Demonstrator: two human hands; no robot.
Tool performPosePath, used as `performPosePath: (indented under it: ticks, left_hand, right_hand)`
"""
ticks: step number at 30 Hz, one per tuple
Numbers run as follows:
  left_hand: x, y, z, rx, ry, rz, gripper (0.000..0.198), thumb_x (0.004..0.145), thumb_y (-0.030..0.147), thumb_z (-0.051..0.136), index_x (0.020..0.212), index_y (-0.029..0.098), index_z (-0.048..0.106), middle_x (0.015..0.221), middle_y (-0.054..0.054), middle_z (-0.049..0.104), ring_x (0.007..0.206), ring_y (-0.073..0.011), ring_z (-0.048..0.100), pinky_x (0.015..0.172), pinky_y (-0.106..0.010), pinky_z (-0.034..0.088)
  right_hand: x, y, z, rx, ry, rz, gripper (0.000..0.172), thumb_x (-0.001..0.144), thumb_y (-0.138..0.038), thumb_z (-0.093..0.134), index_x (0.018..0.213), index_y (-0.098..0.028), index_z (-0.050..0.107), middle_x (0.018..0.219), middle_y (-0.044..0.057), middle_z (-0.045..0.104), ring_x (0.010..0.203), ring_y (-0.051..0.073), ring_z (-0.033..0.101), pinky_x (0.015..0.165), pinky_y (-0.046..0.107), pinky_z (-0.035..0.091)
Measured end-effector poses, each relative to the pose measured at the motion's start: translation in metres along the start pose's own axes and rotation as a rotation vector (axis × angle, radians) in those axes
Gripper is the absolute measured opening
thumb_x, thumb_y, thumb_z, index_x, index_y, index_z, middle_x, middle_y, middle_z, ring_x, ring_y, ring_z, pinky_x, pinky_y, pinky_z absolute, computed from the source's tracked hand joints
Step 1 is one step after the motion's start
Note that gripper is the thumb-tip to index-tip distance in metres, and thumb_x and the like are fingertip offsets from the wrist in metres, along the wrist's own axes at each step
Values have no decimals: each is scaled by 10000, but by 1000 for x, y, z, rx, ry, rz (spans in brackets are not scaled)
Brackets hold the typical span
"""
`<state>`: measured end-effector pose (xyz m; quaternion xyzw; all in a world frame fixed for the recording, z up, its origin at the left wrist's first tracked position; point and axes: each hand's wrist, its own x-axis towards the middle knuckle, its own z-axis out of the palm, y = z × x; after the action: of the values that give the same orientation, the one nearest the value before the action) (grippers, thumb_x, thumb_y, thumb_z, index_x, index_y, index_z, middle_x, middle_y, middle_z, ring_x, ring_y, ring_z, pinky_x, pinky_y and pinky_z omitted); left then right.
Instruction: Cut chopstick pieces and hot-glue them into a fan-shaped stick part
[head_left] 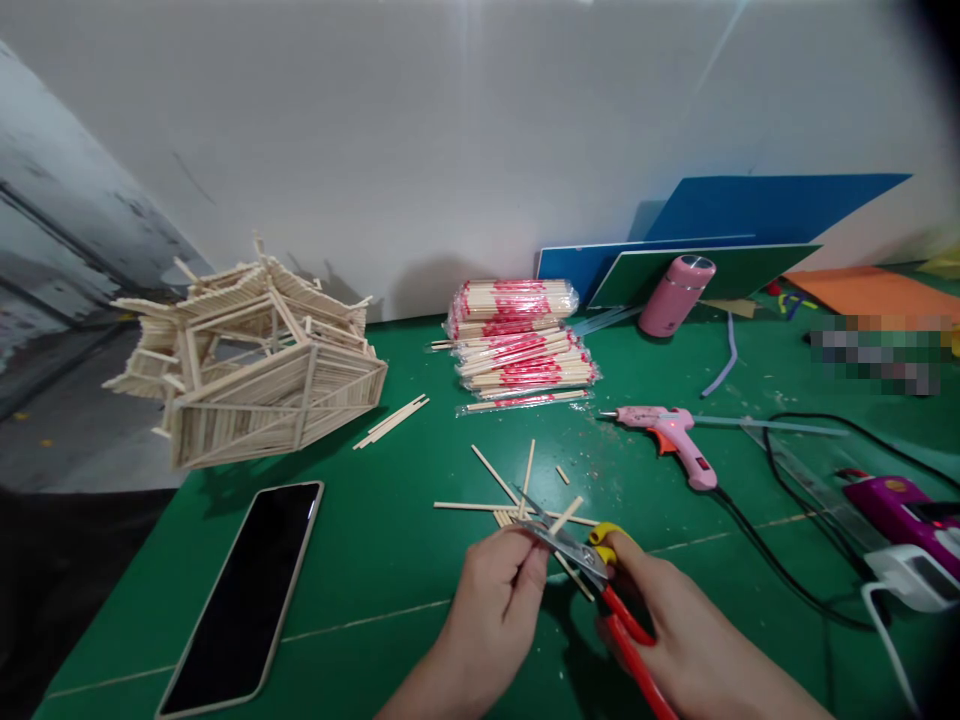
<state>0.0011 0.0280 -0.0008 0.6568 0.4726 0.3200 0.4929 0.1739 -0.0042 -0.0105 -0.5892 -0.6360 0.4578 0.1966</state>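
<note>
My left hand (491, 595) is closed, thumb against fingers, on a thin wooden stick (568, 513) whose end pokes up past the thumb. In my right hand (671, 610) is a pair of scissors (574, 550) with red and yellow handles. Their blades are parted and lie across the stick close to my left thumb. Just beyond both hands, several loose sticks (465, 506) lie crossed on the green table (375, 560), with a short cut piece (562, 475) near them. My left fingertips are partly hidden.
A model pavilion of wooden sticks (277, 370) stands at the left, behind a phone (244, 600). Plastic-wrapped chopsticks (517, 345) are piled at the back. On the right are a pink glue gun (679, 435) with its cord, a pink bottle (675, 297) and a purple device (904, 520).
</note>
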Motion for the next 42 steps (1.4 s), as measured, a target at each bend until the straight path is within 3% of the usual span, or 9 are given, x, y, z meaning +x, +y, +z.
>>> performPosePath:
  ticks: [5,12,16,20,26,29,32,37,42]
  left_hand:
    - [-1,-5,4,42,-27,2,288,858,301,341,690,165,531,639,-3,498,607,-123,433,586,-214,338]
    - [0,-11,-18,97,134,-33,229,833,287,406,681,180,540,637,5,520,603,-123,450,570,-202,354]
    - [3,-13,-26,171,194,-2,216,823,277,432,682,177,561,694,-8,575,640,-128,494,582,-209,363]
    - [6,-16,-30,240,237,30,193,818,268,447,704,181,577,720,-15,590,652,-130,512,583,-214,373]
    - [9,-29,-37,435,281,61,196,828,260,417,864,179,592,713,-26,560,652,-136,520,602,-231,408]
    - [9,-40,-41,599,277,72,235,839,273,386,874,170,594,700,-32,546,650,-145,522,605,-245,415]
    - [8,-51,-44,771,267,109,248,846,261,367,868,172,597,708,-36,550,669,-154,530,607,-251,408]
    - [5,-66,-55,1070,307,162,282,855,255,341,867,175,612,714,-40,559,674,-167,530,590,-271,379]
    - [10,-77,-64,1148,327,110,273,846,260,368,858,170,625,710,-55,556,678,-197,517,581,-300,343]
  right_hand:
    - [1,4,-3,-93,52,46,47,758,-255,444,789,-220,446,695,-20,580,594,135,531,531,220,395]
    - [8,35,-19,-246,267,149,222,761,-409,463,887,-227,462,776,29,603,686,193,598,620,291,463]
    - [14,61,-29,-458,452,67,359,733,-407,496,1024,-200,460,1072,99,544,948,239,552,793,361,439]
    - [11,79,-37,-582,529,146,494,721,-463,485,1097,-148,433,1074,130,534,964,263,538,788,390,451]
    - [5,65,-41,-743,644,33,384,756,-425,455,1013,-143,498,1055,138,529,988,276,504,846,413,399]
    - [26,42,-41,-711,617,-24,314,815,-354,398,1052,-167,486,1025,97,573,937,212,540,798,326,428]
    - [65,23,-44,-750,574,8,273,836,-276,373,1058,-170,491,986,56,616,910,153,564,782,246,421]
    - [129,13,-52,-868,503,122,187,799,-218,436,922,-162,565,841,81,651,786,215,607,650,299,427]
    - [151,10,-52,-985,400,203,231,815,-249,497,989,-107,551,916,110,614,844,216,582,701,345,451]
